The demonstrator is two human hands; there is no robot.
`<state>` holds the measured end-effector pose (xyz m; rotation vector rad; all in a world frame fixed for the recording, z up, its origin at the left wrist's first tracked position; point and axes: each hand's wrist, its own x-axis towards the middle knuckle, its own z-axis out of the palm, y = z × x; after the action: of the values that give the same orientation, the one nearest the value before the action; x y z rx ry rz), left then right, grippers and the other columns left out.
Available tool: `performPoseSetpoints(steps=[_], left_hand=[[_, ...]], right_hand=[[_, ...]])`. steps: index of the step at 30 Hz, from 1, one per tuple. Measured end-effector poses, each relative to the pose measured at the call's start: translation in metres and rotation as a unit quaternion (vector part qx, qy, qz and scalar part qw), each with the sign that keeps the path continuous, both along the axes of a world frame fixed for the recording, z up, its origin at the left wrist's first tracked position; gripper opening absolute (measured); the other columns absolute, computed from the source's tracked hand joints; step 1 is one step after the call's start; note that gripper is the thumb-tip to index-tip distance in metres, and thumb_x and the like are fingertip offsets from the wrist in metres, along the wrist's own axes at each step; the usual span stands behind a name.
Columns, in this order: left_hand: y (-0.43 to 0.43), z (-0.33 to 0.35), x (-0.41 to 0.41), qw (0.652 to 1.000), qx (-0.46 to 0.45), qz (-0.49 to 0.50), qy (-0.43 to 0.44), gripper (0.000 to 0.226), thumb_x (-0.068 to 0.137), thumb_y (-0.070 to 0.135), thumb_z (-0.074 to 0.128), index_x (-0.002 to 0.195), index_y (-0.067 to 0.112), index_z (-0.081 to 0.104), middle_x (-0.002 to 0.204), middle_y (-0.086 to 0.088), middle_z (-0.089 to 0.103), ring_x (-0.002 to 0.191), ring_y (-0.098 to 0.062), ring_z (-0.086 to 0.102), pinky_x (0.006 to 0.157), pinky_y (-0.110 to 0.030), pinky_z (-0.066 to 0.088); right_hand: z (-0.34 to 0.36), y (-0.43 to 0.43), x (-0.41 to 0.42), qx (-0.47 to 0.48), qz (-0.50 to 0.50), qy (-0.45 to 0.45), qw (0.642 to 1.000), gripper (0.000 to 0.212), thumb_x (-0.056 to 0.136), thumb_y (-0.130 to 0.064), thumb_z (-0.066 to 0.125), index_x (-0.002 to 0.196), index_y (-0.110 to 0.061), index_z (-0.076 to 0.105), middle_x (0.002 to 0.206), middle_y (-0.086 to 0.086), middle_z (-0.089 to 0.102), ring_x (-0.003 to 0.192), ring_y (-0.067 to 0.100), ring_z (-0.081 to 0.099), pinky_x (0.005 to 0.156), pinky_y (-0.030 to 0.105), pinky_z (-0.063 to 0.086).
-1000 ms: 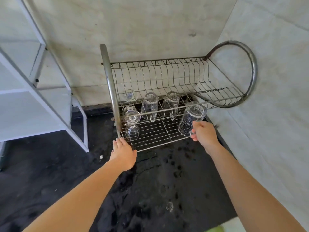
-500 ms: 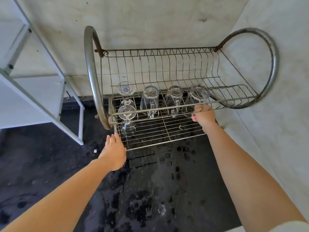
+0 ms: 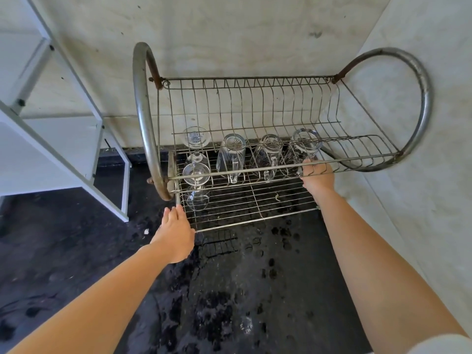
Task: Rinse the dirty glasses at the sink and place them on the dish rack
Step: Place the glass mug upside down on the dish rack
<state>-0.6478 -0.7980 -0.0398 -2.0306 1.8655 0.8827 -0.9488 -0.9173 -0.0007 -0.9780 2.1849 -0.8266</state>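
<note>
A two-tier wire dish rack [image 3: 140, 111] stands on the dark wet counter against the wall. On its lower tier, two stemmed glasses [image 3: 196, 172] stand upside down at the left. Two clear mugs [image 3: 231, 154] are inverted beside them. My right hand [image 3: 318, 178] reaches under the upper tier's front rail and grips the rightmost glass mug [image 3: 305, 141], which is inverted at the right end of the row. My left hand [image 3: 176, 236] lies flat with fingers extended, touching the lower tier's front left corner and holding nothing.
A white shelf frame [image 3: 76, 139] stands to the left of the rack. Pale walls [image 3: 408, 175] close off the back and the right side. The black counter [image 3: 242, 290] in front of the rack is wet with dark drops.
My right hand has carried the glass mug back from the front of the lower tier into line with the other glasses. My left hand has stayed at the rack's front left corner.
</note>
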Motion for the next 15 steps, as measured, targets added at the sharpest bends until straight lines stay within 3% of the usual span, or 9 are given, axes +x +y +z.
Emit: performPoseSetpoints(steps=[2,3,5,7,9,15], left_hand=[[0.000,-0.001,0.001,1.000,0.001,0.006,0.008,0.072,0.103,0.029,0.029,0.147,-0.008,-0.014,0.159,-0.022,-0.006,0.147,-0.038,-0.010,0.121,-0.044,0.008],[0.000,0.000,0.001,1.000,0.002,0.010,0.011,0.073,0.103,0.030,0.030,0.147,-0.008,-0.015,0.159,-0.021,-0.006,0.147,-0.037,-0.011,0.121,-0.044,0.008],[0.001,0.004,-0.001,0.999,0.003,0.027,0.025,0.074,0.103,0.030,0.031,0.147,-0.007,-0.015,0.159,-0.020,-0.007,0.147,-0.036,-0.012,0.121,-0.044,0.007],[0.003,0.011,-0.004,0.998,-0.001,0.046,0.042,0.076,0.102,0.031,0.033,0.148,-0.006,-0.014,0.160,-0.019,-0.006,0.147,-0.035,-0.012,0.121,-0.043,0.008],[0.003,0.013,-0.004,0.996,-0.010,0.066,0.062,0.076,0.101,0.032,0.036,0.149,-0.004,-0.012,0.160,-0.019,-0.001,0.147,-0.036,-0.008,0.120,-0.043,0.010],[0.019,0.029,0.004,0.969,-0.081,0.160,0.170,0.053,0.098,0.029,0.040,0.146,0.010,0.027,0.144,-0.016,0.038,0.131,-0.036,0.035,0.108,-0.046,0.034]], right_hand=[[-0.002,0.006,0.002,-0.022,0.014,0.042,0.999,0.010,0.092,-0.016,0.052,0.092,-0.007,0.049,0.094,0.012,0.050,0.086,0.024,0.047,0.077,0.033,0.040],[-0.001,0.012,0.004,-0.033,0.005,0.034,0.999,0.017,0.091,-0.018,0.053,0.098,-0.003,0.050,0.100,0.014,0.052,0.083,0.026,0.050,0.074,0.034,0.040],[0.002,0.032,0.016,-0.034,-0.002,0.020,0.999,0.019,0.090,-0.018,0.054,0.105,-0.007,0.051,0.106,0.012,0.050,0.077,0.024,0.053,0.070,0.037,0.043],[0.002,0.056,0.033,-0.026,0.022,0.008,0.999,0.027,0.090,-0.015,0.053,0.117,-0.007,0.052,0.111,0.009,0.053,0.082,0.024,0.057,0.072,0.036,0.046],[0.000,0.081,0.053,-0.029,0.065,-0.013,0.997,0.025,0.091,-0.013,0.053,0.115,-0.010,0.052,0.113,0.008,0.057,0.090,0.024,0.058,0.077,0.038,0.048],[-0.006,0.139,0.124,0.002,0.241,-0.004,0.970,0.022,0.095,-0.015,0.051,0.117,-0.012,0.053,0.113,0.002,0.054,0.098,0.018,0.055,0.079,0.025,0.040]])
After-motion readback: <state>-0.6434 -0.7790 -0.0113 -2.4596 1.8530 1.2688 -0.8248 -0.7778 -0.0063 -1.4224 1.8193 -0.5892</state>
